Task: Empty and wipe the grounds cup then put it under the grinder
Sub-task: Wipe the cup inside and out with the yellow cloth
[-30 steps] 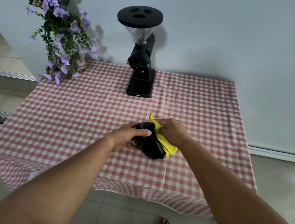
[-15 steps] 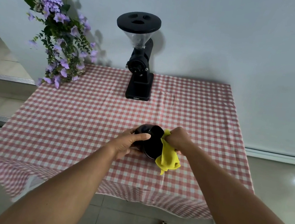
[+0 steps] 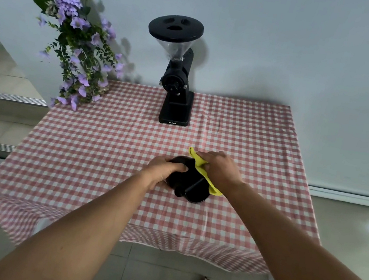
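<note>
The left hand [image 3: 165, 170] is wrapped around the black grounds cup [image 3: 189, 184], tipping it on its side above the table's [image 3: 94, 149] near middle. The right hand [image 3: 219, 169] presses a yellow cloth [image 3: 200, 168] flat against the cup's outer wall; half a second ago the cloth hung bunched at the mouth. The cup's inside is hidden. The grinder [image 3: 178, 85] stands at the far edge.

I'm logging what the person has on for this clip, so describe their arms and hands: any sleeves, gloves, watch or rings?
Both forearms are bare as far as the frame shows, with no sleeves in view. The left hand and right hand wear no gloves. No watch, bracelet or ring shows on either wrist or on the visible fingers.
</note>
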Action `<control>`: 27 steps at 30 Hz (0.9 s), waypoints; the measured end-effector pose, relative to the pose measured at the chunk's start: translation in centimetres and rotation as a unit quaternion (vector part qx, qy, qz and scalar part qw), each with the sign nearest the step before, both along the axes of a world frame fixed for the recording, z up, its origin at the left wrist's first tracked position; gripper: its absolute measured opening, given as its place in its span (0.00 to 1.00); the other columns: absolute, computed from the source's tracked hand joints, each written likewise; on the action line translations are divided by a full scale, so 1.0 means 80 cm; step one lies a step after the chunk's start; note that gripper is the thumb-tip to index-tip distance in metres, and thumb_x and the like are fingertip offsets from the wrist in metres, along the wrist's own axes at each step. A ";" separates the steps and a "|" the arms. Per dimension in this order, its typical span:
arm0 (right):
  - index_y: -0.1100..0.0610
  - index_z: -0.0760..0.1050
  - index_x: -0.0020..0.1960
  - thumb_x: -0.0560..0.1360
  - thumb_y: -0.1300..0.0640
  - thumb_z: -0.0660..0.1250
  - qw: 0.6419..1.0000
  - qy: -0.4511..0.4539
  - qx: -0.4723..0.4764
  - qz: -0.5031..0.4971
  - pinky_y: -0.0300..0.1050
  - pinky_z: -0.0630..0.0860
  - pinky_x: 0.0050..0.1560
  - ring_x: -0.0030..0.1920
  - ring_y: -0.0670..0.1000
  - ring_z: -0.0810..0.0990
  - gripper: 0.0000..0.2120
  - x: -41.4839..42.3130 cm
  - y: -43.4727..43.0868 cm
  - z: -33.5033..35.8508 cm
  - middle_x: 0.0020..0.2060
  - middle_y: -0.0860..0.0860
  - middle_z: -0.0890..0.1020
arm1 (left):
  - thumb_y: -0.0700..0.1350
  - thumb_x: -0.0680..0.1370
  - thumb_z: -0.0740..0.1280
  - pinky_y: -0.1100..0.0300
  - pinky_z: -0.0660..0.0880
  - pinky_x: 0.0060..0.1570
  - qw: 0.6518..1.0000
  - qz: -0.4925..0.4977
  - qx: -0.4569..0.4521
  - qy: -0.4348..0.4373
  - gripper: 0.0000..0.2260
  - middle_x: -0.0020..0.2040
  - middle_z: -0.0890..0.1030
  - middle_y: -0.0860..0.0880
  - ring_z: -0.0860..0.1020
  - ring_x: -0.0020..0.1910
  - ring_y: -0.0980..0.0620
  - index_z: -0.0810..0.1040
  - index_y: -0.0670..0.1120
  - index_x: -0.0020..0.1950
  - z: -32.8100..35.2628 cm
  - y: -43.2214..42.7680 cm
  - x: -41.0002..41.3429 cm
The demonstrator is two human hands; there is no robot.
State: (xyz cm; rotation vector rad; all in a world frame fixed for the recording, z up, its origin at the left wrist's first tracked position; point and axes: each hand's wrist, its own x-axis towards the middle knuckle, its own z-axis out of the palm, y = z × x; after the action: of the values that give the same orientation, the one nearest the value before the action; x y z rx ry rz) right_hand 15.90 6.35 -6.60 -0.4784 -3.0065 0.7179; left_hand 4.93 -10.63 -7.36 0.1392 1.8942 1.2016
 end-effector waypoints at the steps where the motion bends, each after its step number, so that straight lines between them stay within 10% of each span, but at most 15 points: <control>1: 0.46 0.72 0.69 0.80 0.57 0.58 1.000 0.004 -0.020 -0.014 0.53 0.75 0.57 0.61 0.56 0.76 0.19 0.003 0.001 -0.002 0.60 0.52 0.80 | 0.47 0.70 0.78 0.47 0.85 0.44 1.000 0.014 0.004 -0.002 0.21 0.54 0.86 0.43 0.85 0.51 0.41 0.82 0.47 0.62 -0.003 -0.001 0.001; 11: 0.58 0.79 0.44 0.78 0.58 0.64 0.965 0.054 -0.175 -0.187 0.46 0.70 0.40 0.43 0.58 0.80 0.07 0.015 0.014 -0.005 0.38 0.54 0.82 | 0.45 0.71 0.78 0.50 0.83 0.33 0.987 0.141 0.043 -0.060 0.14 0.51 0.85 0.41 0.86 0.46 0.41 0.82 0.44 0.54 -0.019 -0.007 0.009; 23: 0.60 0.72 0.38 0.78 0.52 0.66 0.962 -0.017 -0.173 -0.211 0.44 0.69 0.34 0.37 0.54 0.76 0.14 0.005 0.010 -0.001 0.33 0.52 0.76 | 0.45 0.73 0.76 0.49 0.83 0.33 0.970 0.196 0.123 -0.070 0.13 0.52 0.85 0.41 0.86 0.46 0.41 0.81 0.42 0.56 -0.018 0.008 0.012; 27: 0.62 0.72 0.38 0.74 0.56 0.71 0.884 -0.088 -0.350 -0.298 0.40 0.70 0.23 0.28 0.52 0.75 0.12 0.006 0.003 -0.003 0.31 0.55 0.76 | 0.44 0.74 0.76 0.46 0.83 0.39 0.956 0.240 0.149 -0.075 0.16 0.54 0.84 0.39 0.84 0.48 0.39 0.80 0.41 0.59 -0.028 0.011 0.017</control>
State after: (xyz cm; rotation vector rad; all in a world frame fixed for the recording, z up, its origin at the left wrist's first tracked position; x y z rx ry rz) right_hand 16.35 6.60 -6.85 -1.4570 -2.3717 1.7149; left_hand 6.29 -9.75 -9.58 -0.2613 1.6502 1.7715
